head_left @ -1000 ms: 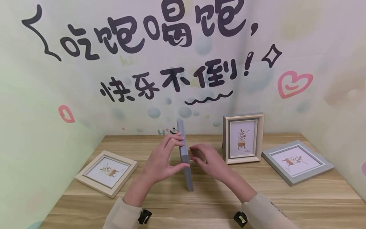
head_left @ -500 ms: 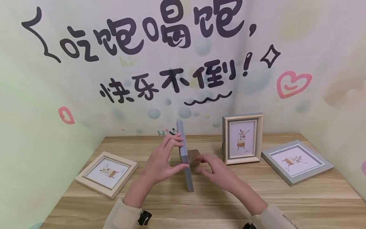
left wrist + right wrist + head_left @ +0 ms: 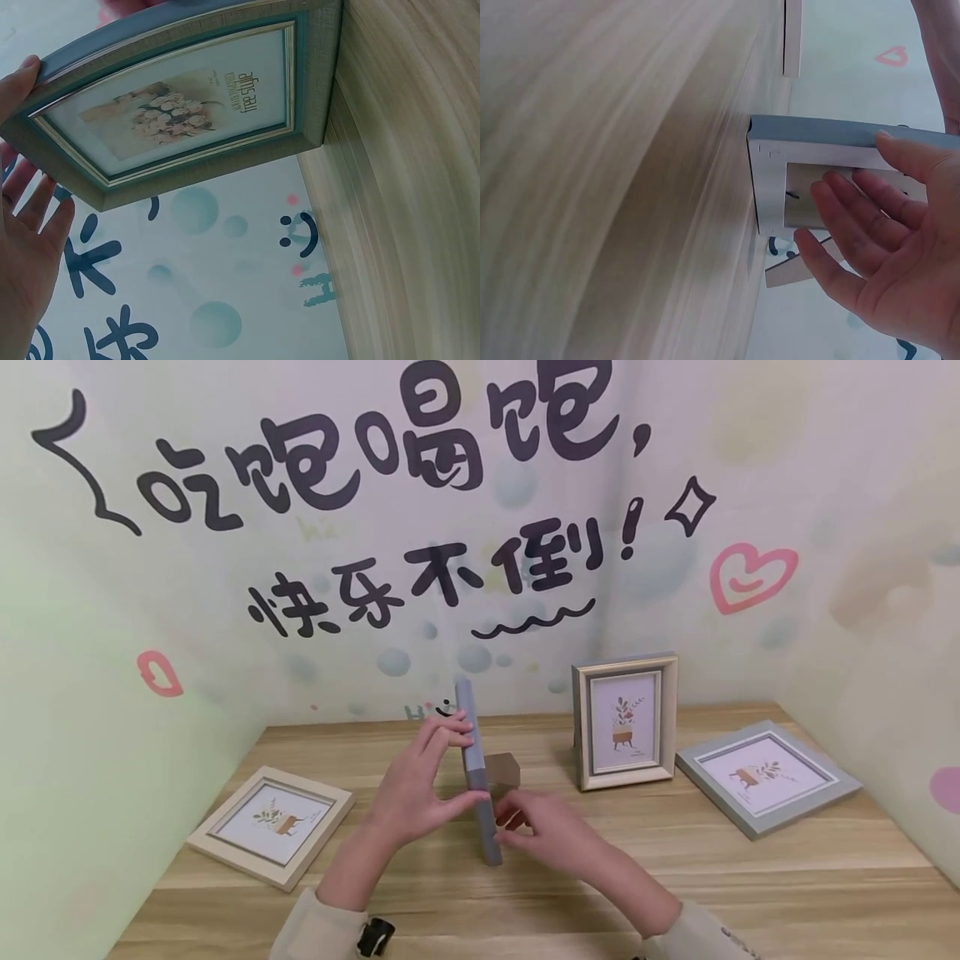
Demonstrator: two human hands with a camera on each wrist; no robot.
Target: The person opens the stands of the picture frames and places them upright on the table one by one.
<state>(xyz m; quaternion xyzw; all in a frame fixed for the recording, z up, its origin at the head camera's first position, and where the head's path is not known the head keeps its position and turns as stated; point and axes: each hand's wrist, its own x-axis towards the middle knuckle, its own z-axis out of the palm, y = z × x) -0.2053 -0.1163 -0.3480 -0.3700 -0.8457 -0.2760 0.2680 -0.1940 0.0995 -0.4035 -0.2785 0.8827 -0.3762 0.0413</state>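
A grey-blue picture frame (image 3: 474, 768) stands upright on the table, edge-on in the head view. My left hand (image 3: 416, 789) grips its near side edge, fingers higher up and thumb lower. In the left wrist view the front of the frame (image 3: 311, 75) shows a flower print behind glass. My right hand (image 3: 551, 831) is at the back of the frame, near its lower part. In the right wrist view the right hand's (image 3: 900, 232) fingers are loosely bent before the back's rectangular opening, thumb at the edge. A brown stand leg (image 3: 504, 771) juts out from behind the frame.
A cream frame (image 3: 202, 835) lies flat at left. To the right, a gold-and-grey frame (image 3: 670, 718) stands upright, with a grey-blue frame (image 3: 813, 806) lying flat beside it. Behind the wooden table (image 3: 540, 914) hangs a printed cloth wall (image 3: 375, 543).
My right hand has drawn back from the stand leg, uncovering it, and come nearer along the frame's back toward its lower end. My left hand keeps its grip. The head view has shifted slightly.
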